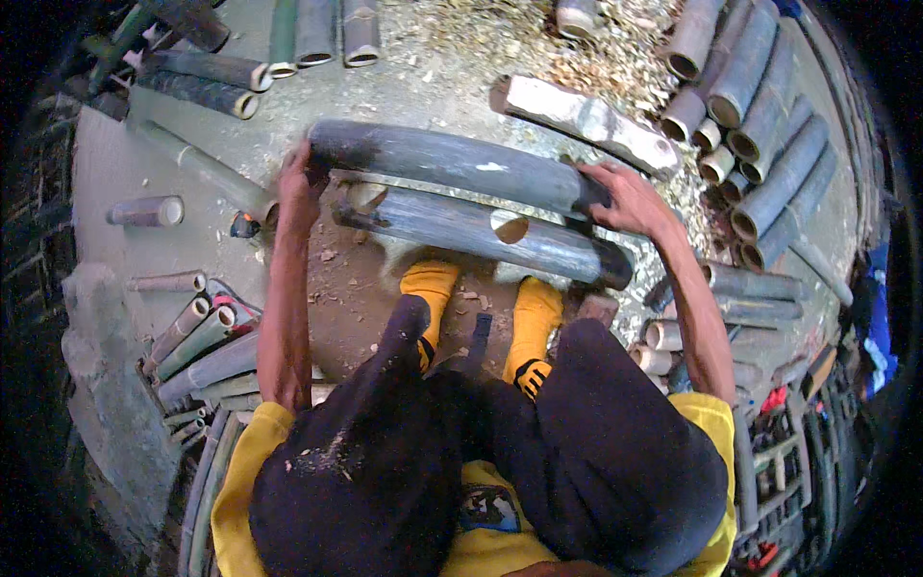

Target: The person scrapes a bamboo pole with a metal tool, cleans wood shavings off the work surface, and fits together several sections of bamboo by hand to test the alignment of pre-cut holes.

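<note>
A long dark bamboo tube (452, 162) is held crosswise in front of me between my two hands. Its left end is gripped by my left hand (300, 183), whose fingers are partly hidden behind the tube. At the other end, my right hand (625, 197) has its fingers and thumb around the tube. Just nearer to me lies a second bamboo tube (442, 226), greyish, with a round hole cut toward its right and another opening at its left end. It runs nearly parallel to the held tube, above my feet in yellow socks (534, 327).
Many bamboo tubes (760, 144) are heaped on the right. A pale, chipped block (591, 120) lies beyond my right hand, near scattered wood shavings (481, 48). More bamboo pieces (197, 337) lie at left, with a short tube (146, 211) apart on the floor.
</note>
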A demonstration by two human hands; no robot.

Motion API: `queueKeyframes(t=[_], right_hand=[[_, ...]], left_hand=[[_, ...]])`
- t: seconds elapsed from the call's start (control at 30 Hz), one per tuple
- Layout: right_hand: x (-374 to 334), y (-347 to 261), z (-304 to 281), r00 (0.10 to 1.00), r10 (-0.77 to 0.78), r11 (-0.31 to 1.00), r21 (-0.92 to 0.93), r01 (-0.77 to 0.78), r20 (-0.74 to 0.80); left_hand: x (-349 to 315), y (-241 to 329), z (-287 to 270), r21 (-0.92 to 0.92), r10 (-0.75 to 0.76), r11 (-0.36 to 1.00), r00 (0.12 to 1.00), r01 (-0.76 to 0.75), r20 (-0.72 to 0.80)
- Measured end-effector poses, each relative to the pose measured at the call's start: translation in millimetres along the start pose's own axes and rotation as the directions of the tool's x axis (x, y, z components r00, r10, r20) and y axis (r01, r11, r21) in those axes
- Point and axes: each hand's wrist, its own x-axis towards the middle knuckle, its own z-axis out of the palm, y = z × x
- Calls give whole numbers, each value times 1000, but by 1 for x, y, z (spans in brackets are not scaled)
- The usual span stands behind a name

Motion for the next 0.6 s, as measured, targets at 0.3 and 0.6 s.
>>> queueKeyframes(t=[0.3,0.6], right_hand=[[-72,-3,48,590,417,895,202,-397,-692],[-157,6,116,282,916,374,864,-338,-286]], left_hand=[[39,-26,-62,212,-22,977,989,-10,147],[47,-42,-67,653,334,363,747,-665,575]])
